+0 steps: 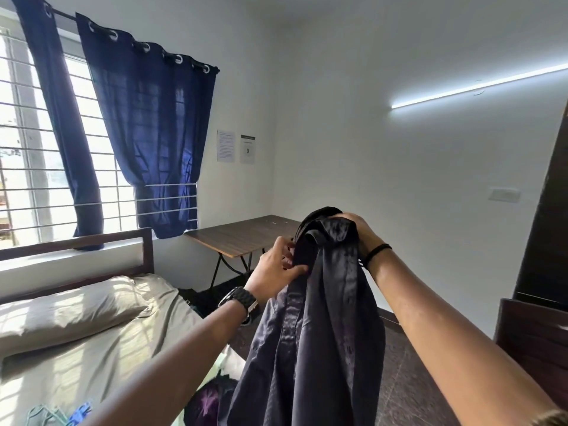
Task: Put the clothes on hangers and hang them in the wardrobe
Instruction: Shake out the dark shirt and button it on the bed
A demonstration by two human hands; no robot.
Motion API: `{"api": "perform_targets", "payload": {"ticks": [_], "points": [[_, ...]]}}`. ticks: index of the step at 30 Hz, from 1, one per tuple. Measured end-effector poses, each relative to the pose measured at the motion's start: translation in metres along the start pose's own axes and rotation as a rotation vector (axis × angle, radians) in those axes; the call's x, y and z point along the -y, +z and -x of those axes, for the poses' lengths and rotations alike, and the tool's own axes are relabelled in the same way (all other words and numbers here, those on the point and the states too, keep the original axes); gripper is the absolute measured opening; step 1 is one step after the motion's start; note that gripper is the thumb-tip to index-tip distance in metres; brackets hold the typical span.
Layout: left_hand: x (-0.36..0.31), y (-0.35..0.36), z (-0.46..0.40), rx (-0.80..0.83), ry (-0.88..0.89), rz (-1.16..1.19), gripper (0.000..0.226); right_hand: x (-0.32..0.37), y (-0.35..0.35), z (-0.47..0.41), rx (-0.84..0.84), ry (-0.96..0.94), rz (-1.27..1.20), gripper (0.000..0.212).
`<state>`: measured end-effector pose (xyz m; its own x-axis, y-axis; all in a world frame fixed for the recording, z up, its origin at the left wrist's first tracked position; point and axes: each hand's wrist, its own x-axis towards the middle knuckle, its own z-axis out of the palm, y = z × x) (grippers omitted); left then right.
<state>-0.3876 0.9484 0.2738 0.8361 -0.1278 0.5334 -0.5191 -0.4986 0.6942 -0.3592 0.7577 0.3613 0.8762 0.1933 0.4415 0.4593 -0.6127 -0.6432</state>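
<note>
Above the foot of the bed [101, 342], held up at chest height, hangs the dark shirt [319, 318] you are working on. Your right hand [358, 232] curls over the bunched collar end and carries the garment's weight; your left hand [276, 272] pinches a fold of cloth just below the collar, fingers and thumb closed on the fabric. The rest of the shirt drops freely between your forearms. Whether a hanger already sits inside the collar cannot be told: the cloth covers whatever is there, and no hook shows.

Judged from this view, the task is at an early or middle stage. This shirt is not yet in the wardrobe [550, 210], whose dark edge stands at the far right, well apart from your hands. Loose hangers [58, 415] lie at the near corner of the bed, and more clothes [212, 401] sit in a heap beside it, below the shirt, so further garments probably remain. The folding table [242, 236] stands behind, under the curtain [153, 133].
</note>
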Motion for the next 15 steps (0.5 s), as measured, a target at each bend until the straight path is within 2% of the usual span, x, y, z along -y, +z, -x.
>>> {"api": "perform_targets", "payload": {"ticks": [2,4,6,8,9,12,14,15], "points": [[0.004,0.002,-0.007,-0.045,-0.057,0.019,0.023,-0.003,-0.002,0.000,0.028,-0.037,0.078,0.018],[0.006,0.002,-0.014,-0.030,-0.128,0.166,0.006,-0.002,-0.005,0.001,0.011,-0.013,0.115,0.016],[0.003,0.001,-0.018,0.041,-0.198,0.358,0.014,-0.003,-0.009,0.004,-0.010,0.010,0.056,0.028],[-0.004,0.000,-0.023,0.043,-0.242,0.398,0.020,-0.004,-0.011,0.002,0.025,0.020,0.060,0.019],[-0.007,-0.002,-0.026,-0.010,-0.250,0.368,0.022,-0.004,-0.012,-0.002,0.018,0.041,0.040,0.013],[-0.017,-0.015,-0.033,-0.248,-0.228,0.122,0.010,-0.001,-0.015,-0.007,-0.041,0.224,-0.352,0.010],[-0.024,-0.028,-0.037,-0.325,-0.174,-0.004,0.009,-0.012,-0.017,-0.011,0.036,0.250,-0.379,0.015],[-0.027,-0.034,-0.042,-0.317,-0.163,-0.007,0.010,-0.012,-0.018,-0.007,0.126,0.269,-0.341,0.014]]}}
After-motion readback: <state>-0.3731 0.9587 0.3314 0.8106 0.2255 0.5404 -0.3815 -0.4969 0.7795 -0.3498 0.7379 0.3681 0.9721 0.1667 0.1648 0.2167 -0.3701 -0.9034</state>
